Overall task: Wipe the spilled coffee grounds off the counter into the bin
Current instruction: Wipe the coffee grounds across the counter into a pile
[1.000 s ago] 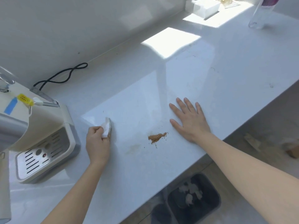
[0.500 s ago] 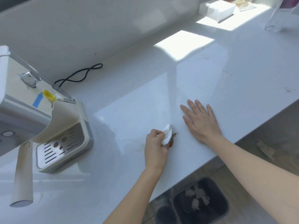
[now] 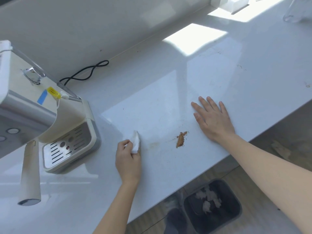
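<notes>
Honestly, no brand or wording can be read anywhere: the coffee machine (image 3: pixel 50 125) carries one yellow tag (image 3: pixel 53 92) with marks too small to make out and one plain blue strip of tape (image 3: pixel 42 97). You have two hands in view. Your left hand (image 3: pixel 128 159) is closed in a grip on one crumpled white tissue (image 3: pixel 135 143), pressed to the worktop (image 3: pixel 168 98) just beside the machine's drip tray (image 3: pixel 67 149). Your right hand (image 3: pixel 213 119) lies flat and open on the worktop, palm down, fingers spread, holding nothing.

One small brown pile of coffee grounds (image 3: pixel 180 139) sits on the worktop between your hands, nearer the right one, close to the front edge, with a few loose specks around it. A faint pale smear (image 3: pixel 152 144) shows between the tissue and the pile.

One dark bin (image 3: pixel 212 206) stands on the floor below the worktop edge, with several white crumpled pieces inside; I cannot count them surely. A dark shape (image 3: pixel 173 215) beside the bin is too blurred to name.

One black cable (image 3: pixel 86 71) loops behind the machine against the wall. The machine is cut off at the left edge, and one pale handle (image 3: pixel 30 174) juts out from it. At the top right, one white box (image 3: pixel 234 3) and one clear vessel (image 3: pixel 297 10) are cropped by the frame.
</notes>
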`<control>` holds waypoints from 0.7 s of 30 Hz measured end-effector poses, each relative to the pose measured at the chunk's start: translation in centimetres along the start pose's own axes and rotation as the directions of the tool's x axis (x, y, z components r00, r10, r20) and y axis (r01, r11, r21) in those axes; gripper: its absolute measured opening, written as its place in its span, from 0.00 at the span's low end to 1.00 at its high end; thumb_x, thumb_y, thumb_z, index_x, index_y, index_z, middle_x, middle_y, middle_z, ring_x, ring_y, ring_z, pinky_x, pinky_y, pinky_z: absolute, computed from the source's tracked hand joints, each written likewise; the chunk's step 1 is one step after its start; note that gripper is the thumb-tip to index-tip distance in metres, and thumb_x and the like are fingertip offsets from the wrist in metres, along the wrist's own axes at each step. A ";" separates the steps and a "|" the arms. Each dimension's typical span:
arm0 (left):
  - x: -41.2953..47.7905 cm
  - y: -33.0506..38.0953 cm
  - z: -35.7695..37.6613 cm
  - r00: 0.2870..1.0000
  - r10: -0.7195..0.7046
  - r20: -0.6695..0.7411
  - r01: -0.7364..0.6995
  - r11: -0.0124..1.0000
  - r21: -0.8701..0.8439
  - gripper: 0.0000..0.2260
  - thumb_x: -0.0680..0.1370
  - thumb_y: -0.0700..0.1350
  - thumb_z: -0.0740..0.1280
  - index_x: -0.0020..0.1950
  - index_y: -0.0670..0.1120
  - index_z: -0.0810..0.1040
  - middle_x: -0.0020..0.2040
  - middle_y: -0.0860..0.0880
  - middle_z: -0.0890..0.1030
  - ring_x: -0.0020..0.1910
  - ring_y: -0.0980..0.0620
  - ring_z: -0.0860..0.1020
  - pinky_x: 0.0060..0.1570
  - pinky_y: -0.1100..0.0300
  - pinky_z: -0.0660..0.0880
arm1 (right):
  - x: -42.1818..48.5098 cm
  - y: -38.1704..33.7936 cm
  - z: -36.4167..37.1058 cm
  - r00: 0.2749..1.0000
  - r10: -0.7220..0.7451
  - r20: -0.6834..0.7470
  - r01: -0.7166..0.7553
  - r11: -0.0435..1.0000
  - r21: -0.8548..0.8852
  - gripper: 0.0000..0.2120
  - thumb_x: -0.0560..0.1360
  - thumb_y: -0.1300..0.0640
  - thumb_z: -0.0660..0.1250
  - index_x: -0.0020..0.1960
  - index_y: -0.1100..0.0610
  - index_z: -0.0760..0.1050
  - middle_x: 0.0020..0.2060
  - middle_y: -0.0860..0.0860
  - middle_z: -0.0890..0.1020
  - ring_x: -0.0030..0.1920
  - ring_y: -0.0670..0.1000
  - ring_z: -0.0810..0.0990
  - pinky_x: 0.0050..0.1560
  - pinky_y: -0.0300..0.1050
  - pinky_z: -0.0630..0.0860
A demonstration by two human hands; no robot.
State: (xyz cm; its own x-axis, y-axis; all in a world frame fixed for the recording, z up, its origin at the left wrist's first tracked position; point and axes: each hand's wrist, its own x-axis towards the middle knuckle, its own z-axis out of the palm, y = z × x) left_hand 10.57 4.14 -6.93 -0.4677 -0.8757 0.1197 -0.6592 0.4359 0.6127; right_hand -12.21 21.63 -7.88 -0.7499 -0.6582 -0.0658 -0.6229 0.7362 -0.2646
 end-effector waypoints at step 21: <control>0.7 6.5 1.8 0.998 -0.032 0.047 0.047 0.922 -0.384 0.08 0.73 0.29 0.60 0.45 0.38 0.77 0.49 0.48 0.74 0.42 0.59 0.75 0.37 0.73 0.70 | 0.0 0.5 0.1 0.996 0.020 -0.085 -0.004 0.983 0.183 0.28 0.80 0.41 0.41 0.77 0.50 0.57 0.77 0.45 0.58 0.77 0.44 0.49 0.77 0.50 0.42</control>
State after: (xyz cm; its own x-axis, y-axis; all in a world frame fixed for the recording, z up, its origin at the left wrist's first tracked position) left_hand 4.87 6.76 -4.28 -0.4736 -0.8784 0.0638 -0.4035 0.2808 0.8708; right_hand -12.43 21.97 -8.13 -0.7785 -0.6276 0.0108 -0.5685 0.6976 -0.4361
